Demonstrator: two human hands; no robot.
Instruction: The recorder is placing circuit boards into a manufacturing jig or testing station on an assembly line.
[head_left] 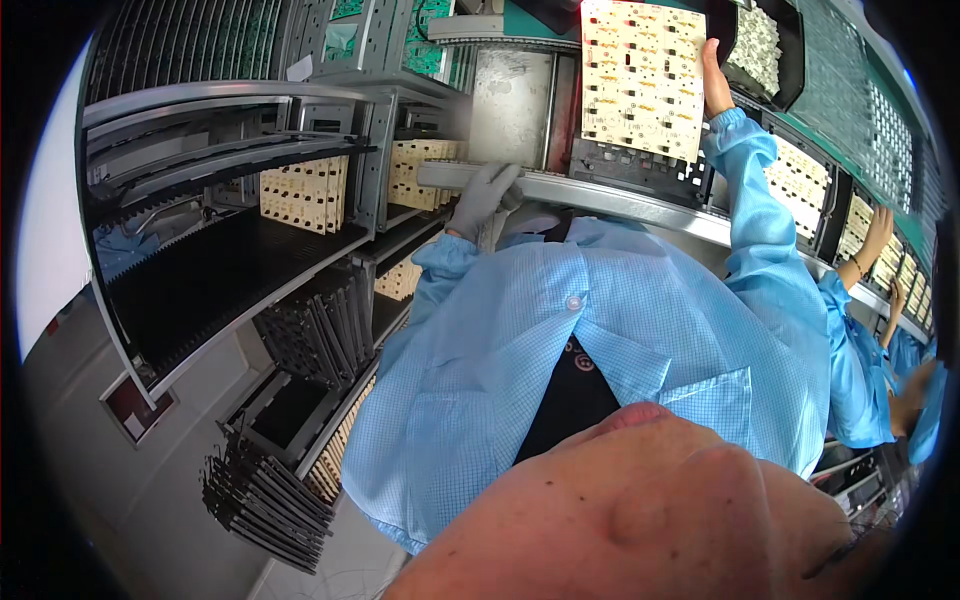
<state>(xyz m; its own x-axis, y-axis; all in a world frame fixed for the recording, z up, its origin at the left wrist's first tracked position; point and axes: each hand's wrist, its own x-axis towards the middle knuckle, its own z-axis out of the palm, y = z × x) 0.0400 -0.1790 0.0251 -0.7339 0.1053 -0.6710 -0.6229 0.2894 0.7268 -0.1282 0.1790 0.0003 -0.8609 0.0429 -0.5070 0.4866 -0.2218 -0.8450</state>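
Observation:
A cream circuit board [643, 75] with rows of small dark parts stands tilted over the conveyor at the top. My bare right hand [715, 82] grips its right edge, with part of the fingers hidden. Below the board lies a black carrier tray [635, 168], partly covered by it. My left hand [483, 200], in a grey glove, is closed over the edge of the metal rail [600, 193] along the conveyor's near side. Left of the board, a bare metal plate [510, 95] lies between the rails.
On my left, a metal rack [240, 92] holds upright cream boards [303, 195]. Black trays [265, 500] stack low at left. A black bin [760, 50] of small white parts sits right of my right hand. Farther right, a co-worker's hand [877, 240] reaches over boards on the line.

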